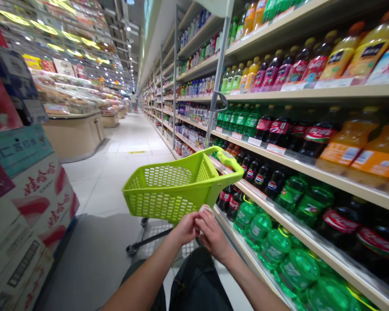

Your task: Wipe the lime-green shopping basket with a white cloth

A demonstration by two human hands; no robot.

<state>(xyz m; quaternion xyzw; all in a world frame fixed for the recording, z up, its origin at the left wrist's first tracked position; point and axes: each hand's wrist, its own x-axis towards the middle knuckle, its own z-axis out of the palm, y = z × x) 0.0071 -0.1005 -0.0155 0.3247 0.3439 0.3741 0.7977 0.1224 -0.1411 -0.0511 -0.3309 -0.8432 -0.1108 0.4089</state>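
Observation:
My left hand (185, 228) and my right hand (213, 231) are brought together in front of my knees, fingers bent and touching. Between the fingertips shows a bit of a small whitish, crumpled thing (206, 208), perhaps a tissue; most of it is hidden. Just beyond my hands stands a lime-green shopping cart (168, 196) with a holed basket. Its handle (230, 162) points right, towards the shelves, and neither hand touches it. A dark wheel (132, 249) of the cart rests on the floor to the left of my forearms.
Drink shelves (278, 151) run along the right, with green soda bottles (298, 272) low down. Stacked cartons (39, 203) stand on the left. A pale aisle floor (116, 147) leads past a display counter (73, 134) towards a distant person (133, 101).

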